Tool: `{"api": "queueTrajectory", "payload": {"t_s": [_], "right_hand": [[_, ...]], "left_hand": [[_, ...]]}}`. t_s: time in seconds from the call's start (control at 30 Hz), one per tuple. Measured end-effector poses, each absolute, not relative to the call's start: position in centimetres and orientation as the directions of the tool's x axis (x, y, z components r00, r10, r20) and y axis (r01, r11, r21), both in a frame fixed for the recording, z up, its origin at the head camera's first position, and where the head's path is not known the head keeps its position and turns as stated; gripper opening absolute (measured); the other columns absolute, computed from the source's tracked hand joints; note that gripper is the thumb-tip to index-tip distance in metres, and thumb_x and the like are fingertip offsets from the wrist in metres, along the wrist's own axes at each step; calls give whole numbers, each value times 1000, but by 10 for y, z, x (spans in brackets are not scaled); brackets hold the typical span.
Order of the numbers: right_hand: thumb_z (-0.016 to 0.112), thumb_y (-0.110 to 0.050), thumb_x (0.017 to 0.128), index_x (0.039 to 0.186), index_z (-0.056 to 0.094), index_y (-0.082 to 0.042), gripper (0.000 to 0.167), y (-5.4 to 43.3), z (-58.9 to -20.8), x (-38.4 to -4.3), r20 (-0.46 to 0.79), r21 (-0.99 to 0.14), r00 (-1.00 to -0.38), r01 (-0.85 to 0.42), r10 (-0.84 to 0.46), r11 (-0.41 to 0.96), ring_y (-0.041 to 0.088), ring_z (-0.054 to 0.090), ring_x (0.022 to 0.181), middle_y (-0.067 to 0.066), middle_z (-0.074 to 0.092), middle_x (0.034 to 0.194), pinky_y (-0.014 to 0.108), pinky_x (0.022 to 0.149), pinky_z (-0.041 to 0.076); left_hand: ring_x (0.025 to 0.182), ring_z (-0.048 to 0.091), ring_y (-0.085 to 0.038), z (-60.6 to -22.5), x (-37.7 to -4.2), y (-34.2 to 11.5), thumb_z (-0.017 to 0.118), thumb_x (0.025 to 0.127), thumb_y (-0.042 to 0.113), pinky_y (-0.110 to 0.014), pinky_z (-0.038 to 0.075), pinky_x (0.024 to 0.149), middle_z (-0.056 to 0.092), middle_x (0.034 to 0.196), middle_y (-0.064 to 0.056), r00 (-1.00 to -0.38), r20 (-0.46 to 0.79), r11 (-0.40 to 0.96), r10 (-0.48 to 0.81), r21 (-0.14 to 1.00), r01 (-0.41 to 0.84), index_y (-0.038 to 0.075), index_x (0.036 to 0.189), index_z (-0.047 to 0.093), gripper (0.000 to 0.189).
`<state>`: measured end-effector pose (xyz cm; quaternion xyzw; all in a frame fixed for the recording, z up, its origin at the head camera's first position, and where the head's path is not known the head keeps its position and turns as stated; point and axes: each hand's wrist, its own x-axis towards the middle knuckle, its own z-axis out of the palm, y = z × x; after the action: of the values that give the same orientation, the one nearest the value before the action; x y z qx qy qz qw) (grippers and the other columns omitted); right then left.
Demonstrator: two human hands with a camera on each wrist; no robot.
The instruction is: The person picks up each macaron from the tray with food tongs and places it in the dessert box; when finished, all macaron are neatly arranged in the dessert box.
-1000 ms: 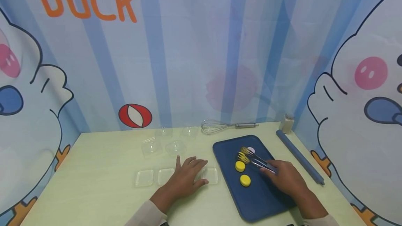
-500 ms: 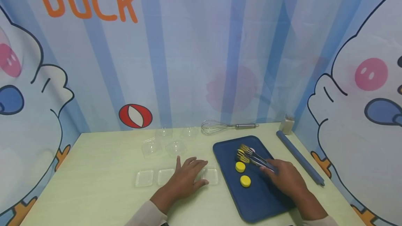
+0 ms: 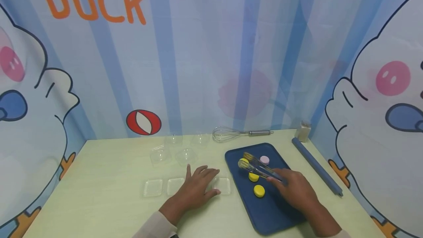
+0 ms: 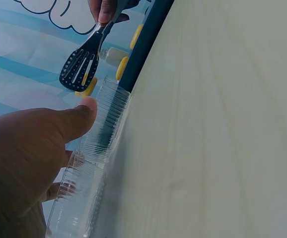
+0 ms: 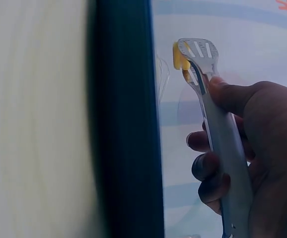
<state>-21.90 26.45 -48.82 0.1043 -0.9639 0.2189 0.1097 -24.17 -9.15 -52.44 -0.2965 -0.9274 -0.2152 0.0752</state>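
My right hand (image 3: 294,190) grips metal tongs (image 3: 261,168) with slotted ends over the dark blue tray (image 3: 274,216). Between the tong ends sits a yellow macaron (image 3: 243,161), which looks raised above the tray in the left wrist view. Two more yellow macarons (image 3: 259,191) and a pink macaron (image 3: 264,160) lie on the tray. My left hand (image 3: 195,190), fingers spread, rests at a clear plastic box (image 3: 222,186) left of the tray. In the left wrist view the thumb is along the near side of that box (image 4: 91,148), and fingertips show through it.
More clear boxes (image 3: 153,188) stand left of my left hand, with several clear lids or cups (image 3: 160,154) behind them. A whisk (image 3: 242,133) lies at the back. Right of the tray are a blue rolled rod (image 3: 317,166) and a small shaker (image 3: 302,131).
The tongs have moved left across the tray with the yellow macaron between their ends, leaving the pink macaron in plain sight. My left hand has stayed in place.
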Motion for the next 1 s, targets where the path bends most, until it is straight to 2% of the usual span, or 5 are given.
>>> {"api": "queueTrajectory", "payload": {"t_s": [0.27,0.47,1.0], "right_hand": [[78,-41,101,133,78,-7,47,247,-488,-212,231,-385,-959,-244,-163,890,41,75,123,15,80,129,63,104,59],[75,-48,102,135,78,-10,50,238,-486,-206,181,-397,-969,-229,-169,889,39,74,127,13,79,134,63,106,59],[79,-43,99,131,80,-15,43,224,-489,-203,168,-409,-961,-272,-221,871,32,78,120,7,82,127,56,99,63]], "left_hand": [[153,51,-40,-524,-241,-90,74,103,41,-90,15,123,64,157,-7,-828,236,744,508,365,560,14,155,59,61],[153,51,-40,-525,-241,-90,74,103,42,-90,16,122,64,157,-7,-827,238,745,509,359,562,15,155,58,61],[153,51,-40,-524,-242,-90,74,103,43,-90,17,122,64,157,-9,-828,243,750,505,350,561,14,156,58,63]]}}
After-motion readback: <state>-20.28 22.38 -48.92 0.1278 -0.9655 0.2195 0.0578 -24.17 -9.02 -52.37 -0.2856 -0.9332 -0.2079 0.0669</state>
